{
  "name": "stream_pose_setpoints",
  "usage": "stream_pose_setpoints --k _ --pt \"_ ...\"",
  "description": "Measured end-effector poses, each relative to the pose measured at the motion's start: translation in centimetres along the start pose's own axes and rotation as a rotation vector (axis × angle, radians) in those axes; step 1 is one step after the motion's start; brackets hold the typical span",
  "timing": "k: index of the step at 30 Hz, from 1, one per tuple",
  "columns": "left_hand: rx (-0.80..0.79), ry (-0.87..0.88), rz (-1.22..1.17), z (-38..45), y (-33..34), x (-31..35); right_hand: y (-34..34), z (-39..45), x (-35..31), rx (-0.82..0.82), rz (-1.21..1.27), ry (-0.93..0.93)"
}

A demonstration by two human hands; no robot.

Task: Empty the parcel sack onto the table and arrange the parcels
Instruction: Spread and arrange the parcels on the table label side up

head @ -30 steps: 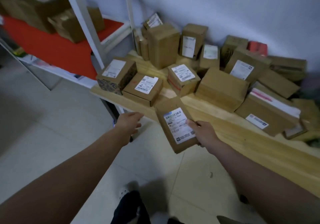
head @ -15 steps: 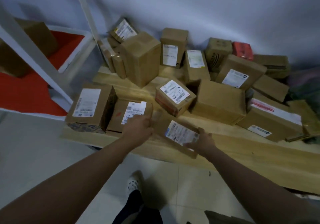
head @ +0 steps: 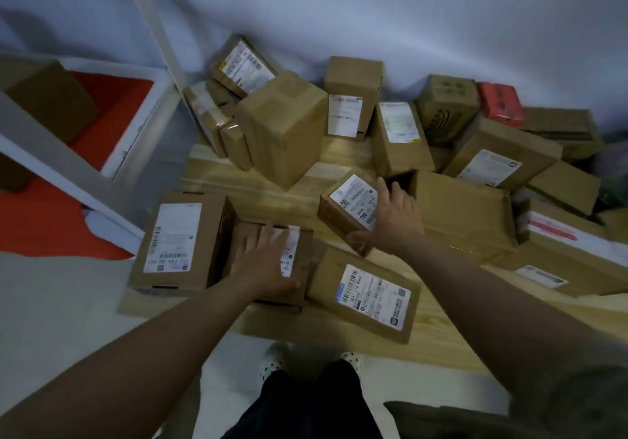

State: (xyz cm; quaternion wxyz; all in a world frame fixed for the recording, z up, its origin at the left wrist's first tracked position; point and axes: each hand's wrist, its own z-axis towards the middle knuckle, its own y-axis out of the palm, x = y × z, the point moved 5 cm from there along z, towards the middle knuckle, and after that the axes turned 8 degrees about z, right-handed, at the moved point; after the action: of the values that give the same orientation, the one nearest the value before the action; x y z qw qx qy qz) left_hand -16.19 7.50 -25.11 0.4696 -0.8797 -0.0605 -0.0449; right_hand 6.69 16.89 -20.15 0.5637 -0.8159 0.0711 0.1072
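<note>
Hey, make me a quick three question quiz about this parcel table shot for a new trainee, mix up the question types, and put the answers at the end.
1. True or false: the left hand lies flat on a parcel at the front of the wooden table.
2. Which parcel does the right hand grasp?
A. the red parcel by the wall
B. the small labelled parcel in the middle
C. the tall upright box
3. Fill in: the parcel lying free at the front edge, right of the left hand, the front parcel, shows its ____ facing up.

Key: 1 true; 2 B; 3 label.
</note>
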Motion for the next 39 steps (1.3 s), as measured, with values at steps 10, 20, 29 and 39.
stream_pose_setpoints --k 10,20,29,39 --pt "0.201 -0.128 -0.23 -0.5 -3.6 -0.6 0.1 0.5 -0.2 -0.289 -0.246 -0.392" --pt "0.619 -0.275 -0.447 4.7 -18.6 -1.2 -6.3 4.6 -5.0 -0.108 0.14 -0.376" --pt "0.625 0.043 -0.341 7.5 -20.3 -0.5 -6.9 6.2 -4.1 -0.288 1.069 0.064" --pt "1.144 0.656 0.459 3.8 -16.7 2.1 -5.6 5.9 -6.5 -0.492 1.659 0.41"
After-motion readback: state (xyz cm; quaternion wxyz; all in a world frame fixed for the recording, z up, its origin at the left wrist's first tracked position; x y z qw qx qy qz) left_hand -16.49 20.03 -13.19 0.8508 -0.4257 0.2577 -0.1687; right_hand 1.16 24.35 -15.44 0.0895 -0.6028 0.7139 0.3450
